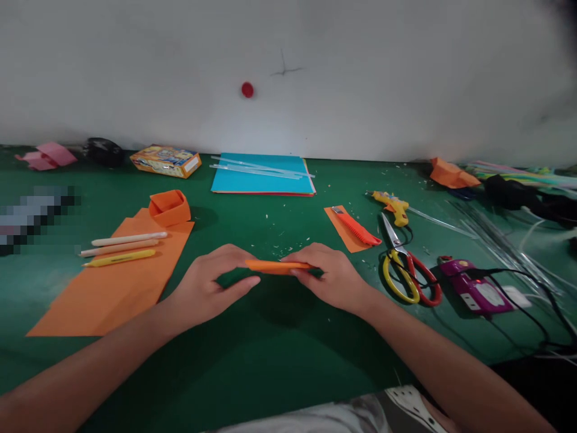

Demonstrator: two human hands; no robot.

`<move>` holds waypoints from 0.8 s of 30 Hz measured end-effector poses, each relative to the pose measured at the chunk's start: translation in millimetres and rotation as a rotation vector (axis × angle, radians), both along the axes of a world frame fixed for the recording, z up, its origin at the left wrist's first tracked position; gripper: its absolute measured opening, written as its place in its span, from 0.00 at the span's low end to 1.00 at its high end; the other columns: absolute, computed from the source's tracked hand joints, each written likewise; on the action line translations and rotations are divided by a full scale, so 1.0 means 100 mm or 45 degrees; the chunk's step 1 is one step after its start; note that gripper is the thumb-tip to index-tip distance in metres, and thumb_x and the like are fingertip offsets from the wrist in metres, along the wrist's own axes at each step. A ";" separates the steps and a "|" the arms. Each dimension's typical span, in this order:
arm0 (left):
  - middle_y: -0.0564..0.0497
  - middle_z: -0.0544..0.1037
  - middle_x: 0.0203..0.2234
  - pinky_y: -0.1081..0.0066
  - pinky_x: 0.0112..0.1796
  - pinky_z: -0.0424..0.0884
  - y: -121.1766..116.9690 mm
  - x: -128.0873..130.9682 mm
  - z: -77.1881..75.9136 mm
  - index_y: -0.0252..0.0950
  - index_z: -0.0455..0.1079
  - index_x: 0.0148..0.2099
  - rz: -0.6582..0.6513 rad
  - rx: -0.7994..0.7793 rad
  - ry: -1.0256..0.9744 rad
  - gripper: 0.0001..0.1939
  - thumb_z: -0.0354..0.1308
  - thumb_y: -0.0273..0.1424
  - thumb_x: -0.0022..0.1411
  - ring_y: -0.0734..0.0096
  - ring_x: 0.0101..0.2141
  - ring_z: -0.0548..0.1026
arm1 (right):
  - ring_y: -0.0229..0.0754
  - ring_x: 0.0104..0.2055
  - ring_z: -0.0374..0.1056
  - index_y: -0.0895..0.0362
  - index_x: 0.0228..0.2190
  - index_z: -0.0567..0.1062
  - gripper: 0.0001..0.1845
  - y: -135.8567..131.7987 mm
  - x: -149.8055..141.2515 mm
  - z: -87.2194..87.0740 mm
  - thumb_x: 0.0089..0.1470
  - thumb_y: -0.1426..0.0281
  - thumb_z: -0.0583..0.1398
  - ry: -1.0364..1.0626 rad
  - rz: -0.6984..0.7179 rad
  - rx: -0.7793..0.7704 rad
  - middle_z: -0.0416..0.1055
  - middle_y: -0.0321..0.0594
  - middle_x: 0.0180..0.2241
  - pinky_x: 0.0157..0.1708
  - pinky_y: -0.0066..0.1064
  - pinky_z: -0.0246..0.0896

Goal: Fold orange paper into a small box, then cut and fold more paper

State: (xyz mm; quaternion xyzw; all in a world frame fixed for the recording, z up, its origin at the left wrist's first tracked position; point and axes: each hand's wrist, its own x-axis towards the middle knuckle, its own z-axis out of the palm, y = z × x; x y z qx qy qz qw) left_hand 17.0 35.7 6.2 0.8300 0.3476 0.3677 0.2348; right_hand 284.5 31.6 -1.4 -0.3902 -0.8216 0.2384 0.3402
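Observation:
Between my two hands, a folded piece of orange paper [273, 267] is held up over the green table, seen nearly edge-on as a thin strip. My right hand [331, 276] pinches its right end between thumb and fingers. At the left end, the fingers of my left hand [214, 281] meet the paper, with the thumb just below it. An orange paper sheet [130, 288] lies to the left, bearing several pencil-like sticks [124, 249] and a folded orange paper box shape [169, 207]. To the right, an orange cutter knife [356, 227] rests on a small orange paper piece [349, 239].
Scissors [408, 270] with yellow and red handles and a yellow glue gun [391, 204] lie at right, beside a purple power adapter [478, 288] with tangled cables. Blue sheets [261, 183] with clear glue sticks [265, 171] and a small box [166, 161] stand by the wall.

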 end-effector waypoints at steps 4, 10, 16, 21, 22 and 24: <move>0.51 0.83 0.34 0.69 0.37 0.78 -0.03 0.08 -0.01 0.39 0.78 0.39 0.128 -0.500 -0.178 0.10 0.63 0.40 0.64 0.65 0.34 0.81 | 0.44 0.43 0.76 0.55 0.44 0.80 0.13 -0.02 -0.01 0.09 0.56 0.68 0.65 0.317 -0.003 -0.596 0.80 0.40 0.43 0.41 0.34 0.69; 0.51 0.79 0.27 0.72 0.28 0.73 -0.05 0.11 -0.04 0.37 0.72 0.34 0.031 -0.662 -0.202 0.18 0.51 0.43 0.71 0.70 0.27 0.77 | 0.46 0.46 0.76 0.57 0.49 0.77 0.21 0.03 0.03 0.00 0.53 0.67 0.68 0.526 0.207 -1.076 0.80 0.42 0.45 0.45 0.36 0.71; 0.56 0.71 0.24 0.73 0.27 0.64 -0.07 0.08 -0.08 0.38 0.63 0.32 0.174 0.179 0.259 0.10 0.54 0.31 0.68 0.74 0.25 0.69 | 0.50 0.53 0.74 0.52 0.54 0.75 0.22 0.01 0.06 -0.02 0.57 0.71 0.62 -0.045 -0.009 -0.634 0.77 0.42 0.53 0.52 0.44 0.69; 0.49 0.78 0.36 0.67 0.40 0.70 -0.10 0.12 -0.17 0.38 0.73 0.44 -0.210 0.447 0.423 0.07 0.53 0.25 0.69 0.67 0.36 0.75 | 0.50 0.59 0.67 0.51 0.62 0.67 0.28 -0.01 0.04 -0.05 0.62 0.73 0.58 -0.436 0.085 -0.182 0.72 0.45 0.59 0.57 0.48 0.66; 0.48 0.79 0.38 0.65 0.42 0.70 -0.10 0.12 -0.19 0.39 0.74 0.45 -0.244 0.466 0.472 0.08 0.54 0.25 0.69 0.65 0.39 0.75 | 0.50 0.58 0.67 0.51 0.63 0.66 0.28 -0.01 0.04 -0.05 0.62 0.73 0.58 -0.470 0.106 -0.138 0.71 0.46 0.58 0.57 0.48 0.66; 0.47 0.79 0.42 0.62 0.46 0.70 -0.10 0.13 -0.23 0.40 0.76 0.46 -0.281 0.471 0.543 0.10 0.55 0.26 0.69 0.63 0.43 0.76 | 0.51 0.56 0.66 0.53 0.64 0.65 0.28 0.00 0.04 -0.06 0.63 0.73 0.58 -0.519 0.129 -0.075 0.71 0.46 0.57 0.56 0.48 0.66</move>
